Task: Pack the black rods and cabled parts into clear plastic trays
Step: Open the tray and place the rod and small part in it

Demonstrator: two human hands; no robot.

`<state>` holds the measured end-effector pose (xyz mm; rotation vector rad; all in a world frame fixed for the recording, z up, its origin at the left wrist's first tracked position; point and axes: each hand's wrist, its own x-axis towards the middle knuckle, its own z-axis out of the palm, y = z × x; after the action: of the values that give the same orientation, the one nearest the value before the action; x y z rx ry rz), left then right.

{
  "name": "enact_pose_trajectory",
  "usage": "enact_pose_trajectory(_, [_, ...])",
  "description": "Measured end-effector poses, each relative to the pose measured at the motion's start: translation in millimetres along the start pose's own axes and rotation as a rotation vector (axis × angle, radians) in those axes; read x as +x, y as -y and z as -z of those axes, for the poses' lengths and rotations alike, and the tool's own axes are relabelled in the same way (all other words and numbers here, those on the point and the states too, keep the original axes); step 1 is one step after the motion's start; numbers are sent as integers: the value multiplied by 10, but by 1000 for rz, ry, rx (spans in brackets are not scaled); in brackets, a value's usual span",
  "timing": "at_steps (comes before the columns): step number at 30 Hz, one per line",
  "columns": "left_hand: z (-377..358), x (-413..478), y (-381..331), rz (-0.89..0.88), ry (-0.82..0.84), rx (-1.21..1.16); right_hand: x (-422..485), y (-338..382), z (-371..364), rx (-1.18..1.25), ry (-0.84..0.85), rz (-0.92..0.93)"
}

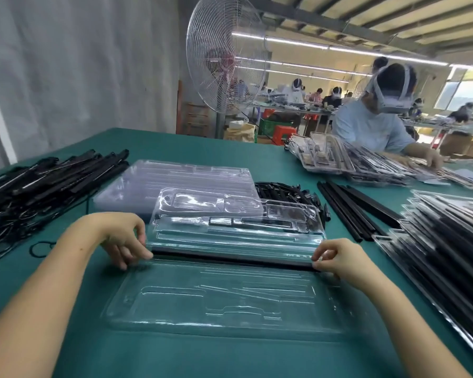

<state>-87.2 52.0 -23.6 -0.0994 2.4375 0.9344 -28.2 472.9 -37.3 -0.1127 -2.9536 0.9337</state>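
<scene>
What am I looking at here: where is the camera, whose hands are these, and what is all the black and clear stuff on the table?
No machine: a person's bare hands, filmed from a camera worn on their head, looking down. The left hand and right hand each pinch an end of one black rod, held at the far edge of a clear plastic tray on the green table. Cabled parts are piled at left, empty trays behind, loose rods and packed trays at right.

One wide-angle view sat at the person's head, facing forward and down across the green table (230, 358). The left hand (126, 238) and right hand (339, 259) lay close beneath the lens, while the workshop hall filled the upper frame.
</scene>
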Motion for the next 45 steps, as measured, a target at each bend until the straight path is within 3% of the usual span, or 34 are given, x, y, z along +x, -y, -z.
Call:
enact_pose_trajectory(4, [-53,57,56,-16,-45,-76,23,-74,-14,114,-18,-8])
enact_pose_trajectory(8, [-81,58,128,-46,-39,-159,74,-170,-85,234,-338,-111])
enact_pose_trajectory(10, [-76,67,141,-59,-36,-134,79,-186,-116,292,-295,-178])
enact_pose_trajectory(14, [27,43,266,-61,-19,-124,125,-220,-97,638,-118,-194])
enact_pose_trajectory(16, [73,37,379,-87,-32,-167,239,-239,-97,660,-136,-218])
enact_pose_trajectory(22, [84,76,426,-121,-25,-204,756,-209,-79,187,-380,-145])
enact_pose_trajectory(27, [60,55,357,-117,-4,-158,922,-196,-161,-147,-318,-175])
enact_pose_trajectory(31, [73,47,338,-127,3,-133,961,-136,-133,-150,-294,-257])
enact_pose_trajectory(35, [63,73,306,-128,-6,-89,907,-153,12,87,-280,-376])
enact_pose_trajectory(38, [41,58,245,-113,-9,-62,733,-193,114,622,-220,-495])
enact_pose_trajectory(41, [35,51,237,-109,-14,-66,505,-254,229,955,-103,-569])
enact_pose_trajectory(45, [-1,48,232,-92,-56,-77,177,-263,308,1139,-70,-480])
